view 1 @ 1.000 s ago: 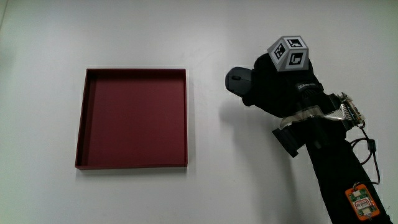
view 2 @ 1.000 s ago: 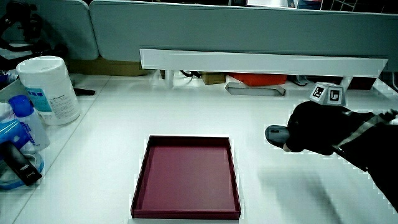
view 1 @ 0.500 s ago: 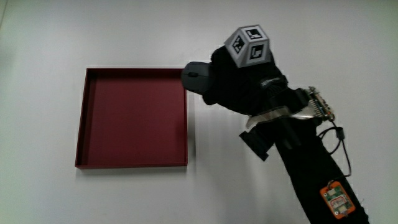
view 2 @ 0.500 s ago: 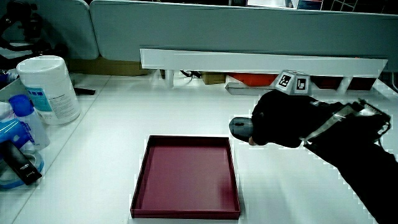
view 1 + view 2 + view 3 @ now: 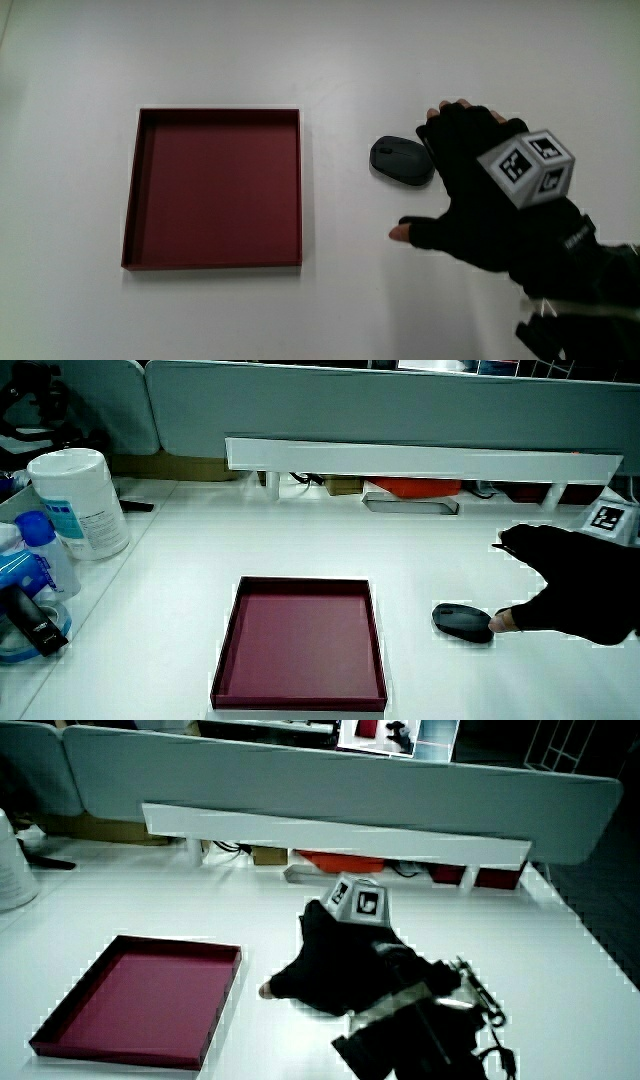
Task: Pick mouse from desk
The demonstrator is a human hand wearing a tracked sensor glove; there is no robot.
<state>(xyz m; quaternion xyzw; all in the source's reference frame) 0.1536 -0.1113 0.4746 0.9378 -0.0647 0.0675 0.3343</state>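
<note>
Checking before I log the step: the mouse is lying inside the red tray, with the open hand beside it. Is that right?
Not quite. The mouse lies on the bare table, between the red tray and the hand, not in the tray; the main view shows this. The hand is open beside it, as you said.

You won't find any readable words, brands or numbers here. The patterned cube on the hand's back shows only black-and-white marker shapes, and the label on the white tub is illegible.
</note>
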